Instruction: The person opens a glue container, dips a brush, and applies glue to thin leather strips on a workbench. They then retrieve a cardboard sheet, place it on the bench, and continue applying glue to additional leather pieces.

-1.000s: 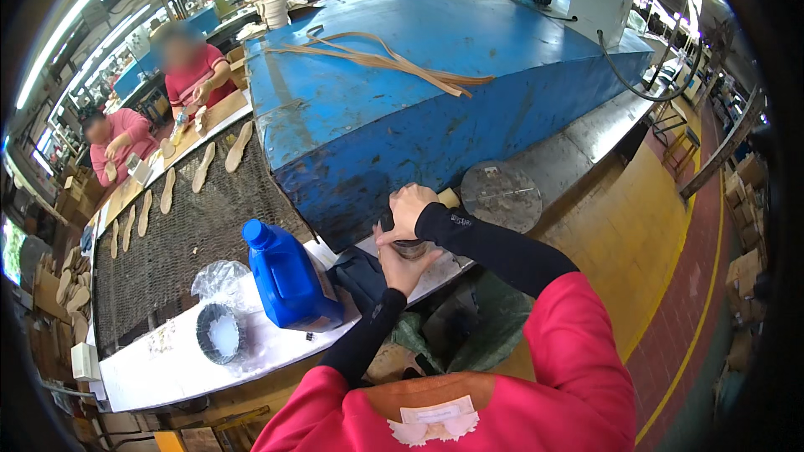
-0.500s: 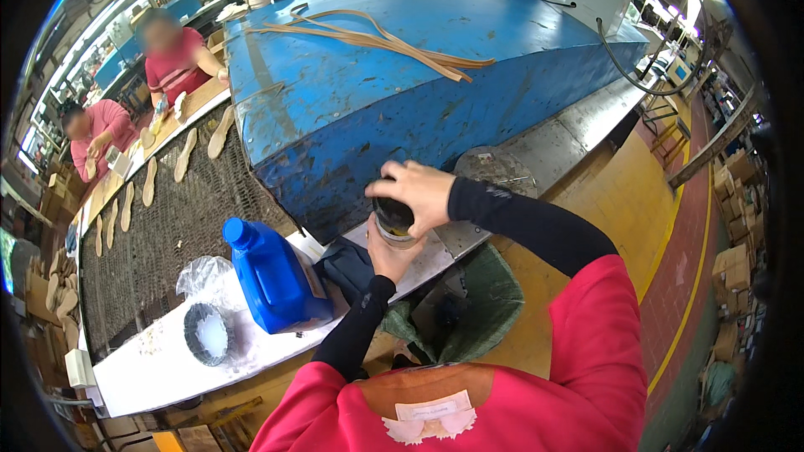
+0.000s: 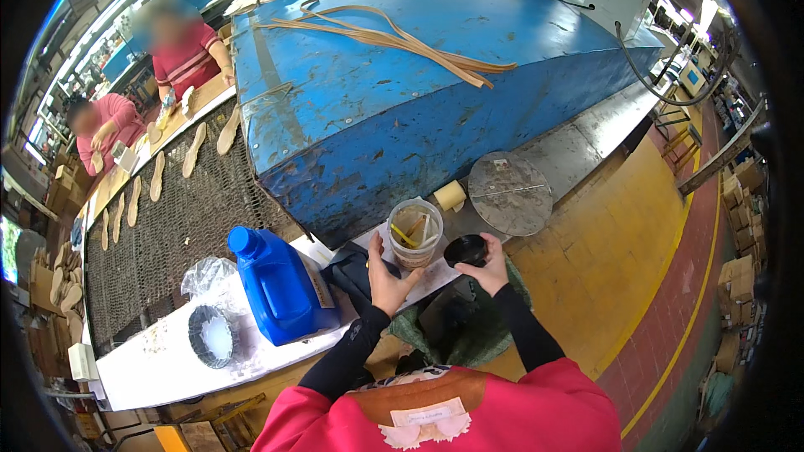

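Left hand curves wide around the near-left side of a clear plastic jar, thumb along the near side, fingers up the left; grip looks loose. Right hand pinches a round black lid by its right edge, thumb nearside, fingers partly closed. Jar sits at the bench edge between the hands, left hand nearer, in contact. Mouth is uncovered and faces up; long axis roughly upright. Lid is just right of the jar and a bit nearer the wearer, apart from the rim. Yellow roll and round metal plate lie beyond; blue jug is off left. Jar base is hidden by the left hand, so can't tell if it's lifted. Yellow and pale sticks inside are too small to identify.
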`<move>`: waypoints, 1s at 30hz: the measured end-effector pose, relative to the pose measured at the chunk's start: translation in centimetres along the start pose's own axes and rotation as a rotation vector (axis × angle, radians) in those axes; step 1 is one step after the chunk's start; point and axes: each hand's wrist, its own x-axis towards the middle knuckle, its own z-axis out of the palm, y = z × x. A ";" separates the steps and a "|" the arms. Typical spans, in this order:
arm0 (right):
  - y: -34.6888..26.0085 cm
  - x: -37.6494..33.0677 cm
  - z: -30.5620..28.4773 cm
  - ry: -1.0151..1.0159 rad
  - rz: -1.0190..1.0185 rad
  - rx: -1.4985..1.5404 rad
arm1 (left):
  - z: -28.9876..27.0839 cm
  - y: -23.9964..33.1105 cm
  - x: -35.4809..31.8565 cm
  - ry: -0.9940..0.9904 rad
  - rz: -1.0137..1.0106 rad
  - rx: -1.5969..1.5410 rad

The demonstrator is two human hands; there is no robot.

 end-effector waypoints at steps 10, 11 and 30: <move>-1.6 -0.2 0.5 0.071 -0.113 -0.642 | -1.6 0.0 -2.8 -0.059 -0.201 -0.008; -3.0 0.2 0.2 0.077 -0.168 -0.531 | -1.7 0.3 -2.5 -0.054 -0.162 -0.014; -19.8 5.6 2.0 -0.326 -0.576 -0.573 | -0.1 3.1 1.9 -0.176 0.186 -0.112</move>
